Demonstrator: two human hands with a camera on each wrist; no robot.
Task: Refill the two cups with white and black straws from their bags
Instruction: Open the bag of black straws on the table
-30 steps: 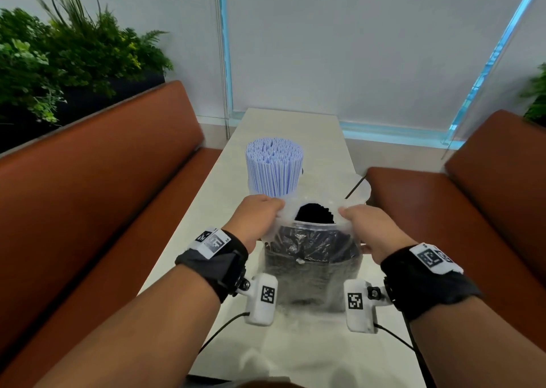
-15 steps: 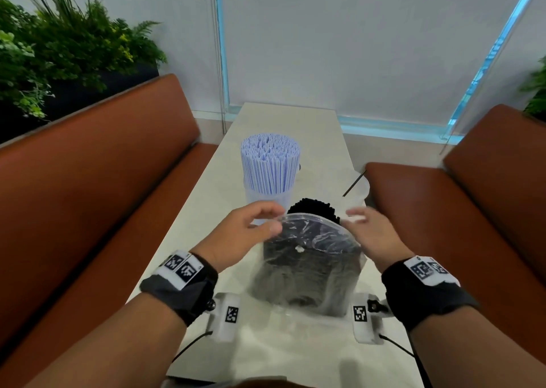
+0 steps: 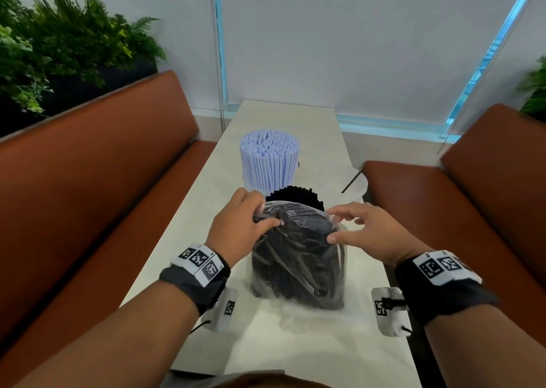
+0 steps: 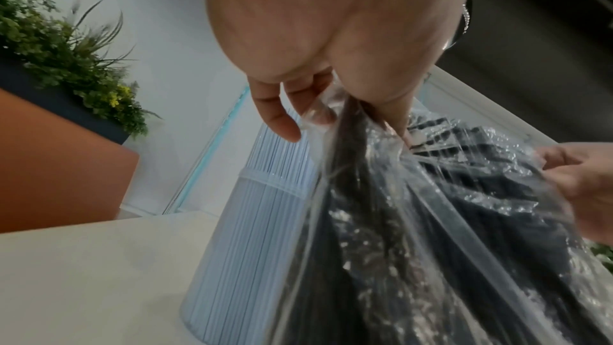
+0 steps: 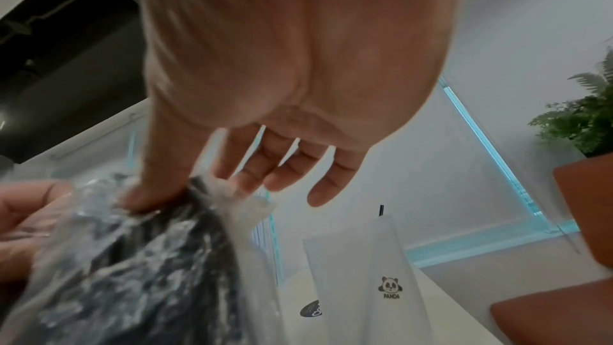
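Note:
A clear plastic bag of black straws [image 3: 295, 254] stands on the table [image 3: 183, 234] in front of me, and black straw ends [image 3: 295, 195] poke out of its far top. My left hand [image 3: 260, 216] pinches the film at the bag's upper left [image 4: 331, 114]. My right hand [image 3: 332, 225] pinches the film at the upper right with thumb and forefinger [image 5: 172, 190]; its other fingers are spread straight. Behind the bag stands a cup packed with white straws [image 3: 269, 163] [image 4: 252, 219]. A frosted cup with a panda mark [image 5: 365, 272] [image 3: 354, 185] holds one black straw [image 5: 381, 210].
Brown bench seats [image 3: 97, 180] [image 3: 461, 210] run along both sides of the narrow table. Green plants [image 3: 59, 47] stand behind the left bench, and a white blind [image 3: 354, 39] closes off the far end. A dark round sticker [image 5: 311, 308] lies beside the panda cup.
Both hands let go of the bag's open rim, dropped lower and took the film on its near side. The bag's top has tipped away from me.

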